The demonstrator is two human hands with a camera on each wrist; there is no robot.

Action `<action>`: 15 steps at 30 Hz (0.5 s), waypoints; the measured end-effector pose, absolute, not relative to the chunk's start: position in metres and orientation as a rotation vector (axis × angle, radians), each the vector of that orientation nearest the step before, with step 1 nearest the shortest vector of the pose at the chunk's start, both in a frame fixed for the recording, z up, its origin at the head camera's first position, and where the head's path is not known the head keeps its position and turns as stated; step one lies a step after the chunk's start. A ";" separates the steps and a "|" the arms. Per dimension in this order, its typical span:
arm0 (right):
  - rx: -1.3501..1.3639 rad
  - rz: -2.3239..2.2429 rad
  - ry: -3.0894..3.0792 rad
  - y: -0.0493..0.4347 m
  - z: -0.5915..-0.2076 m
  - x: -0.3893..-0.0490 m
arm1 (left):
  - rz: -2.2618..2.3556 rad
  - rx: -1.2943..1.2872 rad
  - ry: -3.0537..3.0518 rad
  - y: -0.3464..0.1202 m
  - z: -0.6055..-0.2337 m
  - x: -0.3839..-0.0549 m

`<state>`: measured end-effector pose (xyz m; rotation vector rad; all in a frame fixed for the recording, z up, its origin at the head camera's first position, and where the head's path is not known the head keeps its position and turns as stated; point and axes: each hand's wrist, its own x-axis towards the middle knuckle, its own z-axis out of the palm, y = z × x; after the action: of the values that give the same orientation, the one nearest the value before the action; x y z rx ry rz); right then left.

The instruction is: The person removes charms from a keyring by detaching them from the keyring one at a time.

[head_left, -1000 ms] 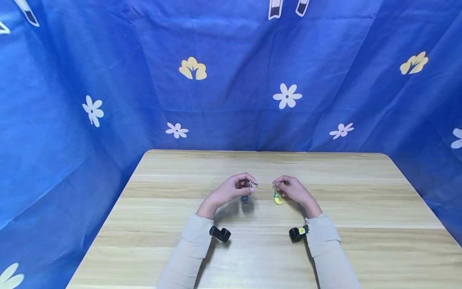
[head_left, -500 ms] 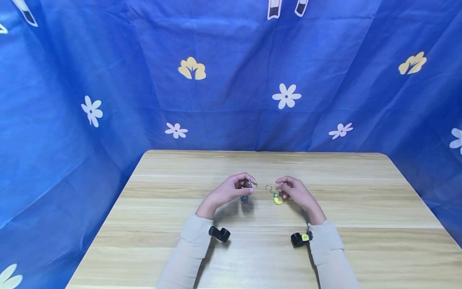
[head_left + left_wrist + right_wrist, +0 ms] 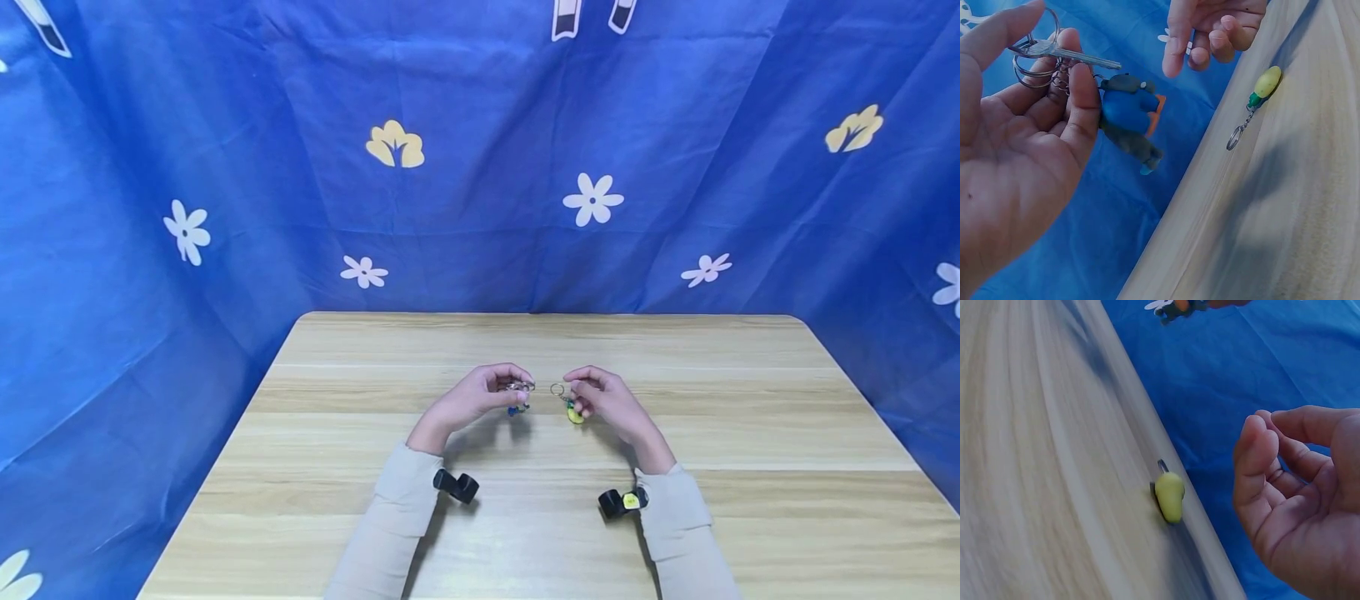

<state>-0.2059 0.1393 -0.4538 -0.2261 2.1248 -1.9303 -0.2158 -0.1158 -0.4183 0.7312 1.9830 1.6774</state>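
Note:
My left hand (image 3: pixel 468 404) grips a bunch of metal split rings (image 3: pixel 1034 74) between thumb and fingers, above the table. A silver key (image 3: pixel 1079 54) sticks out from the rings. Below them hangs a small figure charm (image 3: pixel 1127 111), blue and dark grey with an orange part. On the table lies a yellow keychain (image 3: pixel 1170 495) with a green cap, a short chain and a split ring (image 3: pixel 557 389). My right hand (image 3: pixel 613 404) hovers just over and to the right of it, fingers loosely bent, holding nothing. In the head view its fingers partly cover the yellow charm.
A light wood-grain table (image 3: pixel 525 533) lies under both hands. Blue cloth (image 3: pixel 480 208) printed with flowers hangs behind and at the sides. A black wrist camera (image 3: pixel 457 486) sits on the left sleeve, another camera (image 3: pixel 621 502) on the right.
My right hand has let go of the yellow keychain's ring, which now lies to the left on the table. In the left hand, the hanging charm has turned, showing its blue side.

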 end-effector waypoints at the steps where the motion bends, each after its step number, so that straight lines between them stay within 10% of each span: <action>1: -0.232 -1.941 2.104 0.138 -0.453 -0.205 | 1.681 0.727 1.977 -0.116 -0.418 -0.216; 15: -0.315 -1.944 1.987 0.131 -0.453 -0.202 | 1.785 0.676 1.868 -0.115 -0.417 -0.213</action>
<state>-0.2018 0.1309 -0.4535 -0.3145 1.9869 -1.9441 -0.2130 -0.1145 -0.4165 0.6760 1.8676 1.7852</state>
